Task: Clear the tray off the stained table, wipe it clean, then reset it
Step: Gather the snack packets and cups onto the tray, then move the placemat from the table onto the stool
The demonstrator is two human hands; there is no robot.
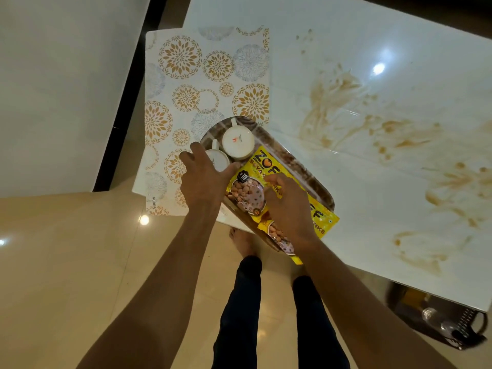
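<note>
Dim warm light, ceiling-lamp glare on the table [378, 68], wide-angle edge bending.

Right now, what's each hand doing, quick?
Left hand: grips the near-left edge of the tray, beside the cups.
Right hand: fingers curled on the yellow snack packets on the tray.

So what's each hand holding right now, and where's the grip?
Both hold the tray: left hand grips its near-left rim beside the cups, right hand its near edge, over the snack packets.
</note>
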